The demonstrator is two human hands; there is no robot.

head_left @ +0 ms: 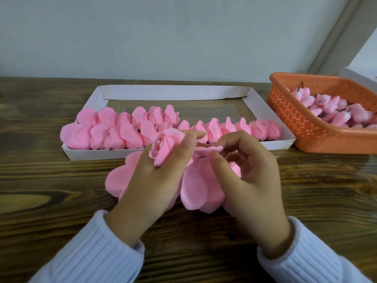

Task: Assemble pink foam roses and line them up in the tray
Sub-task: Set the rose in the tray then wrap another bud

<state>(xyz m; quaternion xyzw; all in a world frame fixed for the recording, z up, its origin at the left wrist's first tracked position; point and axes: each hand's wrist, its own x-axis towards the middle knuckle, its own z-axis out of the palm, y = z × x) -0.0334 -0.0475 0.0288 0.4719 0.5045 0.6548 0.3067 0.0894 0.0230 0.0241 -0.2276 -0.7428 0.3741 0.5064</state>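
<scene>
The left hand (pixel 155 176) grips a pink foam rose (pixel 165 146), which rises between its curled fingers with the spiral centre facing up and to the left. The right hand (pixel 251 174) pinches a single petal (pixel 210 149) between thumb and forefinger and holds it flat, just beside the rose. Its other fingers are loosely bent. Both hands are raised a little above a heap of loose petals (pixel 195 186) that lies on the wooden tabletop (pixel 51 180), just in front of the tray.

The tray (pixel 177 91) is a shallow white cardboard one, lying lengthwise behind the hands. Finished roses (pixel 122 127) lie in it on their sides. One row runs along the near wall from the left end to the right end, and a shorter second row behind it covers only the left half. The far part of the tray floor is bare.

To the right of the tray, close to its corner, stands an orange perforated basket (pixel 306 127) holding pink buds (pixel 334 111) with dark stems. Pale ribbed sleeves (pixel 91 258) cover both wrists. A plain light wall (pixel 183 37) stands behind the tabletop.
</scene>
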